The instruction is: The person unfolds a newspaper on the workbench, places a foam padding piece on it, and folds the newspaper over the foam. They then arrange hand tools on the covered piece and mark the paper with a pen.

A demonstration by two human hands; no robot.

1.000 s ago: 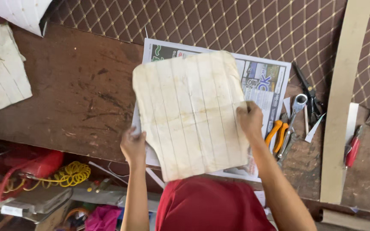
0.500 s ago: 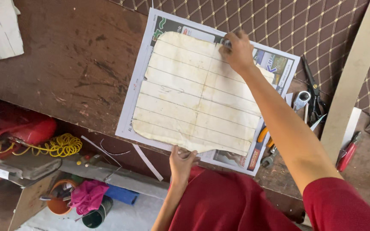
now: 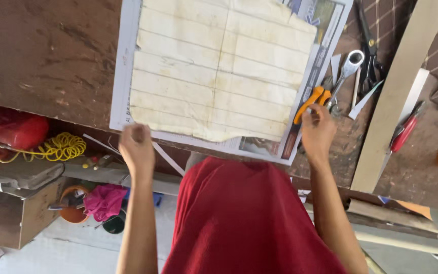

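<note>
A creased, yellowed paper sheet (image 3: 219, 71) now lies flat on newspaper (image 3: 128, 66) on the desk (image 3: 41, 56). The left hand (image 3: 137, 147) has let go, loosely curled; the right hand (image 3: 318, 132) seemingly touches orange-handled pliers (image 3: 310, 101).

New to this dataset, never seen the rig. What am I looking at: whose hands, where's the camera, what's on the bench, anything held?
There is no machine here: a person works bare-handed, filmed by a head-worn camera looking down. The left hand is at the near edge of a creased, yellowed paper sheet lying on a newspaper on the brown workbench. The right hand touches orange-handled pliers; whether it grips them is unclear. Nearby lie a wrench, a red-handled tool and a wooden strip.
</note>
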